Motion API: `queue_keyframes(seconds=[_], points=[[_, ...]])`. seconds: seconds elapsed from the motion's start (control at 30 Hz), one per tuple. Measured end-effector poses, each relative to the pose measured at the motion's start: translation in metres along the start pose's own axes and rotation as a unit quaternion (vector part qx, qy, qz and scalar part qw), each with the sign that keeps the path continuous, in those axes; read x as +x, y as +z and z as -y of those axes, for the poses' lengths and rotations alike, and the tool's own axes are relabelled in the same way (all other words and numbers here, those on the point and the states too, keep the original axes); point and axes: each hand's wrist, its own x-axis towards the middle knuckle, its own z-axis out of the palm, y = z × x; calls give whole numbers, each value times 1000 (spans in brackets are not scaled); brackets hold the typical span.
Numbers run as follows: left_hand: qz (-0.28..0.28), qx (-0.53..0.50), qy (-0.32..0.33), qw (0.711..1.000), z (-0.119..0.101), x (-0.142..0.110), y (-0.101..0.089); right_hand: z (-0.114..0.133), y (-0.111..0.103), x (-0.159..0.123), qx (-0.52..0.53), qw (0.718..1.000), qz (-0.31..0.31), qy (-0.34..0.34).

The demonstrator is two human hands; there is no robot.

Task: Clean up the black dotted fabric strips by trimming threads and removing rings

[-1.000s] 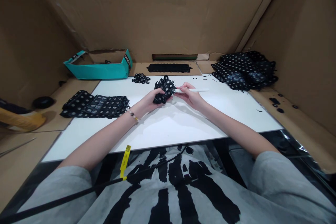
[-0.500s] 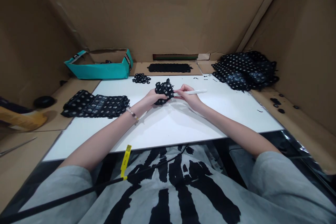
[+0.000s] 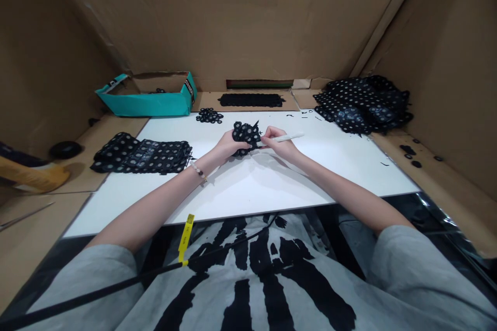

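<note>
At twelve o'clock on the desk (image 3: 252, 191), the left hand (image 3: 226, 147) holds one dotted black bunch (image 3: 244, 133), maybe part done; the right hand (image 3: 284, 146) pinches one white tool (image 3: 289, 137) by it. One strip (image 3: 142, 155) at nine seems left to do. Farther, loose rings (image 3: 209, 115) at eleven, too jumbled to count, look done; one heap (image 3: 364, 99) at two doesn't.

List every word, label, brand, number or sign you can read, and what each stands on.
No text reads with certainty.
Teal box, black strip on its right end: pale letters, too small and slanted to read.
Yellow tag on the black cord: a dark code-like patch and tiny print, too small to read.
</note>
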Motion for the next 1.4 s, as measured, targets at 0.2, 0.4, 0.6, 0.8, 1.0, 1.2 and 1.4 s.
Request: queue_keyframes(seconds=[0.2,0.4,0.6,0.8,1.0,1.2,1.4], points=[[23,-24,-5,999,0,-2,2,0,5,-6,-137,989,-7,-60],[61,-49,13,997,1,1,-2,0,11,-7,-202,975,-22,-94],[88,-62,-3,994,-3,2,-6,0,8,-5,-164,982,-40,-81],[130,-21,-30,991,-9,1,-12,-5,-2,3,-79,994,-49,-50],[114,14,-44,992,-11,4,-16,-7,-3,8,0,998,-55,-3],[97,-11,-44,994,-4,7,-18,3,-12,10,200,973,-4,113],[118,-18,-20,993,-3,5,-14,0,-5,8,183,979,24,91]])
